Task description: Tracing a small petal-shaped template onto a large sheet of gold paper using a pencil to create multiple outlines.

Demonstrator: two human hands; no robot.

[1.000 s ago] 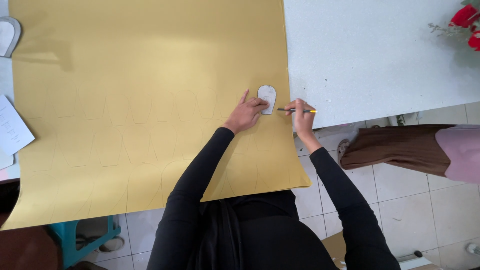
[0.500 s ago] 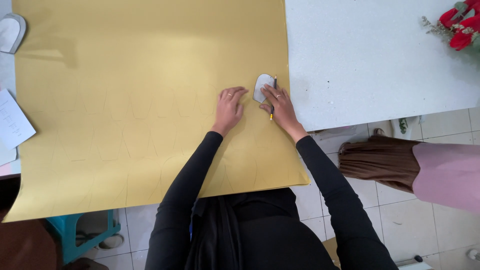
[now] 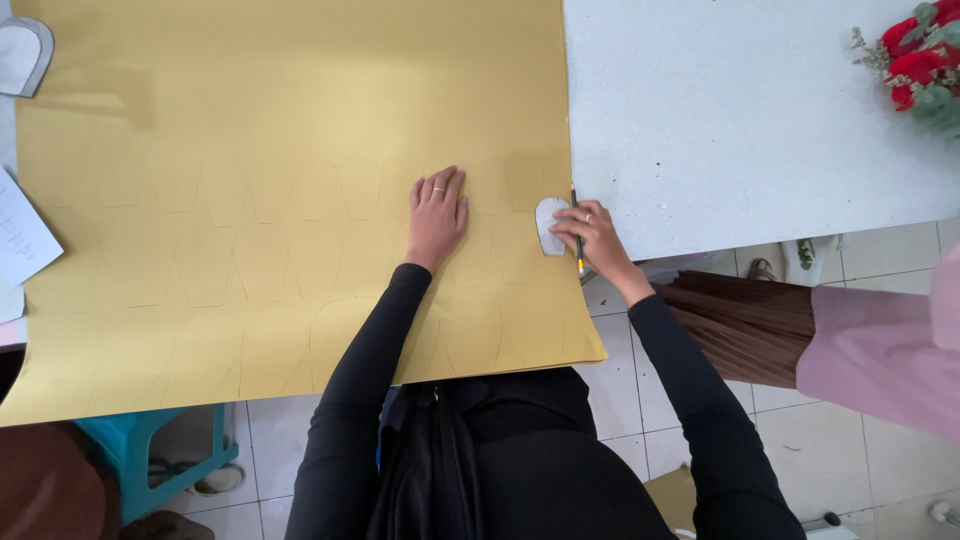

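A large yellow sheet [image 3: 250, 150] covers most of the white table [image 3: 740, 110], with faint traced outlines across it. My left hand [image 3: 437, 212] lies flat and open on the sheet, fingers together, holding nothing. My right hand [image 3: 590, 235] rests at the sheet's right edge, fingertips pressing a small grey arch-shaped template [image 3: 549, 224] onto the paper while a pencil [image 3: 578, 245] is held in the same hand, pointing down along the table edge.
A second grey template [image 3: 22, 55] lies at the top left corner. White paper [image 3: 20, 240] sits at the left edge. Red flowers [image 3: 920, 65] are at the top right. Another person in pink top and brown pleated skirt [image 3: 760, 325] stands right. A teal stool [image 3: 140, 455] stands below.
My left hand let go of the template and slid left onto the open sheet. My right hand moved onto the template and shifted it slightly down along the sheet's right edge.
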